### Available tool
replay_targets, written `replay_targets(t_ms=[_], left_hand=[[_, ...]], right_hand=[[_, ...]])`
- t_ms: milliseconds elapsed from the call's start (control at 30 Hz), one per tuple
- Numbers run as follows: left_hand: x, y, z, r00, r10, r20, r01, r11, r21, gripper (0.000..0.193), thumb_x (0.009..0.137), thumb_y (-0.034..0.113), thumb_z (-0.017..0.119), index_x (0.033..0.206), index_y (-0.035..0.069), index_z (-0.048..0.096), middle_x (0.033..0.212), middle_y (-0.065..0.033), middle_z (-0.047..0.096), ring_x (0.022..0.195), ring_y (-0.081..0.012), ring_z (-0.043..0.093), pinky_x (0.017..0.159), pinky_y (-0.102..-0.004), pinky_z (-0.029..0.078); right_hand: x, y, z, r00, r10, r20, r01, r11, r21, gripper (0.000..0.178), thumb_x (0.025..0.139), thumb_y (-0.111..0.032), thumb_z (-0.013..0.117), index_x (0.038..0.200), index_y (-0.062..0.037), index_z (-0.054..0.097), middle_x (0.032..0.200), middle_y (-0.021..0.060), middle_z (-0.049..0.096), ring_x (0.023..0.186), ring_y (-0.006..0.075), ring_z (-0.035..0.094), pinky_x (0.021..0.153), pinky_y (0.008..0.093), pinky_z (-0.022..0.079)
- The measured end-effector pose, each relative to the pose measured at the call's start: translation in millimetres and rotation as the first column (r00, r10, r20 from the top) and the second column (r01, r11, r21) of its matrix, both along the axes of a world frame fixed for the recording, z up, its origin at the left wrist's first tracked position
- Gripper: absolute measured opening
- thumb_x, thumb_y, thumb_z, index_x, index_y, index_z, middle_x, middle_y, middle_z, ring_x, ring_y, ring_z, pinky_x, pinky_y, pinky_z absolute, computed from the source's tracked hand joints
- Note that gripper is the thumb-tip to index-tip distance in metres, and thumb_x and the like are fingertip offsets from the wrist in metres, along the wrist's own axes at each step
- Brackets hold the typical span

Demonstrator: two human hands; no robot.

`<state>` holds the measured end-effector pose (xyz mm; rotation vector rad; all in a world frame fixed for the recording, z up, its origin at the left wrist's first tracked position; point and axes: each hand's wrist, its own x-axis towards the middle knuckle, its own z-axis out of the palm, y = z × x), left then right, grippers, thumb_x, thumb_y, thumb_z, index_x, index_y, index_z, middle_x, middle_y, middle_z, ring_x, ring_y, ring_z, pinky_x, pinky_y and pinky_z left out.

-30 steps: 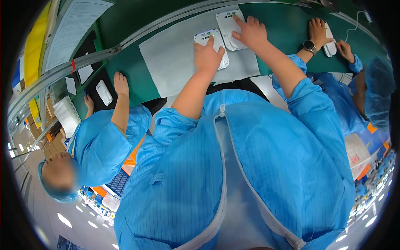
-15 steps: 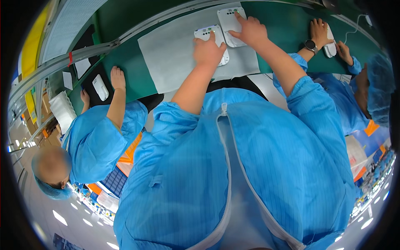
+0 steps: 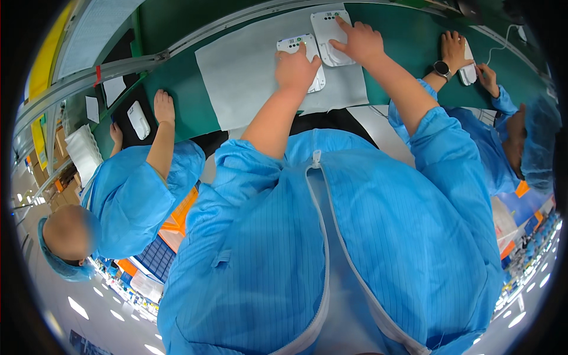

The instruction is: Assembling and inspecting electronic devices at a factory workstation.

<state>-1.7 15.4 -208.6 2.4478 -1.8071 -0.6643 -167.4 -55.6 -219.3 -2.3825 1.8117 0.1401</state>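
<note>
Two white rectangular plastic devices with rounded corners lie side by side on a pale grey sheet [image 3: 236,74]. My left hand [image 3: 293,70] rests over the left device [image 3: 319,80], its index finger stretched to the small row of dots and a green mark near the far end. On the right device [image 3: 324,39], set slightly farther away, my right hand [image 3: 362,44] touches the same kind of spot with its index finger. The right thumb is spread apart and lies on that device's lower part. Neither hand grips its device; my left palm covers much of the left one.
The sheet lies on a green tabletop [image 3: 188,109] with a metal rail [image 3: 207,29] along its far side. At left, a co-worker's hands flank a white device [image 3: 139,120] on a black mat. At right, another co-worker's hands hold a white device [image 3: 467,72] near a white cable [image 3: 503,44].
Both my index fingers stay on the two devices, with hardly any shift. The view has moved slightly. The co-workers' hands remain by their own devices.
</note>
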Motion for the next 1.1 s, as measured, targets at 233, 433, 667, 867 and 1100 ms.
replay_targets(t_ms=[233, 433, 667, 867, 1100], left_hand=[[4, -12, 12, 0.998, -0.042, -0.042, 0.046, 0.994, 0.099, 0.052, 0.076, 0.042, 0.056, 0.124, 0.02, 0.058, 0.103, -0.0128, 0.064, 0.102, -0.0297, 0.056, 0.077, -0.0402, 0.051], [2, -8, 10, 0.996, -0.08, 0.042, 0.076, 0.995, 0.071, 0.05, 0.077, 0.04, 0.055, 0.124, 0.02, 0.058, 0.102, -0.0112, 0.065, 0.101, -0.0288, 0.058, 0.077, -0.0397, 0.051], [9, -16, 7, 0.994, -0.105, -0.038, 0.108, 0.992, 0.073, 0.048, 0.078, 0.035, 0.051, 0.122, 0.017, 0.058, 0.098, -0.0114, 0.065, 0.097, -0.0329, 0.055, 0.069, -0.041, 0.052], [10, -16, 5, 0.989, -0.146, -0.018, 0.147, 0.986, 0.08, 0.047, 0.079, 0.034, 0.051, 0.121, 0.017, 0.059, 0.096, -0.0101, 0.066, 0.095, -0.0315, 0.056, 0.07, -0.0402, 0.052], [8, -15, 9, 0.986, -0.159, 0.058, 0.155, 0.985, 0.07, 0.045, 0.08, 0.038, 0.051, 0.12, 0.021, 0.06, 0.095, -0.0095, 0.067, 0.089, -0.0273, 0.063, 0.071, -0.0399, 0.052]], right_hand=[[-6, -1, -3, 0.999, 0.046, 0.029, -0.041, 0.986, -0.16, 0.065, 0.073, -0.055, 0.062, 0.131, -0.0312, 0.048, 0.103, 0.0095, 0.054, 0.102, 0.0262, 0.05, 0.077, 0.0399, 0.047], [-5, -4, 7, 0.999, 0.026, -0.019, -0.027, 0.999, -0.046, 0.063, 0.074, -0.05, 0.061, 0.133, -0.0343, 0.044, 0.106, 0.01, 0.053, 0.102, 0.0275, 0.05, 0.08, 0.0404, 0.047], [0, -5, 16, 1.0, 0.006, -0.025, -0.004, 0.997, 0.077, 0.063, 0.077, -0.045, 0.056, 0.136, -0.0331, 0.04, 0.104, 0.0096, 0.056, 0.101, 0.0266, 0.052, 0.083, 0.0406, 0.045], [-1, -5, 11, 0.999, -0.047, 0.022, 0.044, 0.993, 0.111, 0.064, 0.076, -0.043, 0.056, 0.137, -0.033, 0.039, 0.1, 0.01, 0.058, 0.1, 0.0273, 0.055, 0.081, 0.042, 0.046], [0, -5, 14, 0.998, -0.057, 0.009, 0.054, 0.986, 0.157, 0.065, 0.077, -0.043, 0.055, 0.138, -0.0337, 0.037, 0.098, 0.0101, 0.059, 0.097, 0.0271, 0.057, 0.079, 0.042, 0.048]])
